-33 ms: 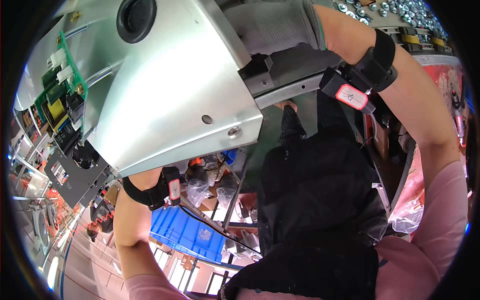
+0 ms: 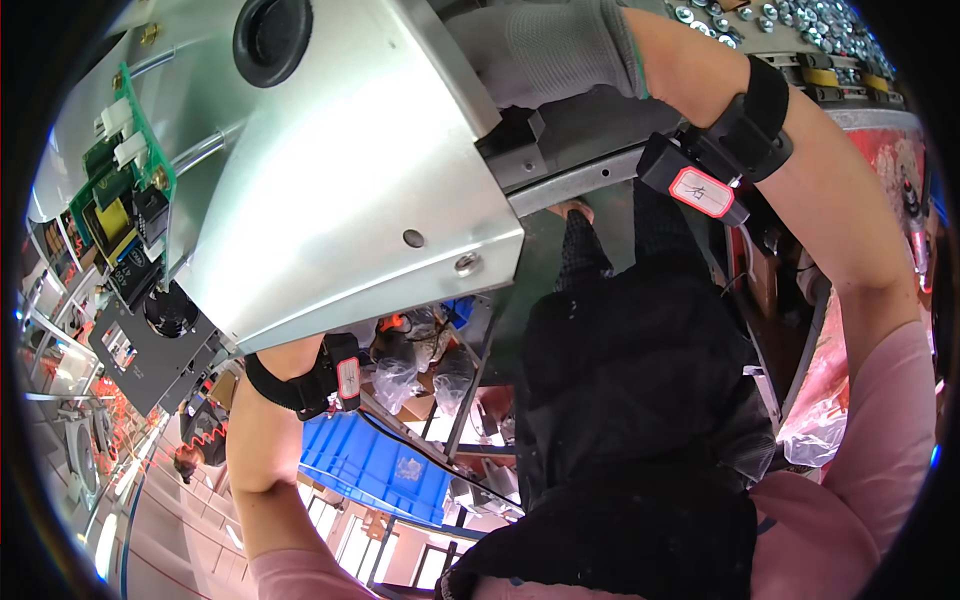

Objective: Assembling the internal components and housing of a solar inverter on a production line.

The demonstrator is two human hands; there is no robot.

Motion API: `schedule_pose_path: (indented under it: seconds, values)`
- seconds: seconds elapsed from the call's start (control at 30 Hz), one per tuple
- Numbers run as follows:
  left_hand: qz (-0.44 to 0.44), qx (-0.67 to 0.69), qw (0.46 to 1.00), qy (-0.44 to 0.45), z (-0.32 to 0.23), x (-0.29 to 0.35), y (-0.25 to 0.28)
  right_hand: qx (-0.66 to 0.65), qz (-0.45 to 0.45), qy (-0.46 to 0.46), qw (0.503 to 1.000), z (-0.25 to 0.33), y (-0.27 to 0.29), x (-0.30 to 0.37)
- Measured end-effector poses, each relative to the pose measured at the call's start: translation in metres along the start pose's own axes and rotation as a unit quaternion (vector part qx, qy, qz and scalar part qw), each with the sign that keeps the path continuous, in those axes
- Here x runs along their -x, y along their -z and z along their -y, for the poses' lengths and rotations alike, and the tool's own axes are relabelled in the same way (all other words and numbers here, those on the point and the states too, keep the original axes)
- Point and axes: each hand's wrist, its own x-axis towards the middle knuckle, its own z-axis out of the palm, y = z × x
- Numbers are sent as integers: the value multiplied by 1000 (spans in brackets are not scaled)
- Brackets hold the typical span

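Note:
A large bent sheet-metal panel (image 2: 340,190) fills the upper left, with a round black rubber grommet (image 2: 273,40) near its top and two small holes by its lower corner. My right hand (image 2: 545,58), in a grey knitted glove, reaches in behind the panel's right edge. Its fingers are hidden there, so what it holds, if anything, does not show. My left forearm (image 2: 265,430) rises to the panel's lower edge, and the left hand is out of sight behind the metal. A green circuit board (image 2: 145,150) with white connectors and a yellow-wrapped part stands left of the panel.
Many loose bolts (image 2: 800,20) lie at the upper right. A metal rail (image 2: 580,185) runs below my right glove. A blue plastic bin (image 2: 370,470) and clear plastic bags (image 2: 397,382) are under the panel. A person (image 2: 200,440) is at the far left. Black strapped devices sit on both my forearms.

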Motion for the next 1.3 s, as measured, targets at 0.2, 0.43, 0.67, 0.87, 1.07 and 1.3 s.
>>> schedule_pose_path:
  seconds: [0.2, 0.43, 0.67, 0.87, 1.07, 1.3]
  values:
    - [-5, -36, 999, 26, -2, 2, -8, 212, -25, -109, 971, 18, -10, -12]
    - [-15, -44, 999, 7, 2, 0, -4, 168, -3, -101, 981, 5, -6, -16]
    - [-16, -34, 999, -25, -3, -6, 5, 177, -58, -60, 981, 12, -14, -11]
    - [-11, -65, 998, -11, -8, -7, 6, 138, -47, -43, 988, -14, -22, -14]
    - [-31, -88, 996, -15, -5, -3, 5, 10, -35, -14, 999, -5, -13, -9]
    - [-73, -31, 997, 15, 3, 7, -19, 210, -26, -139, 967, 20, -15, -16]
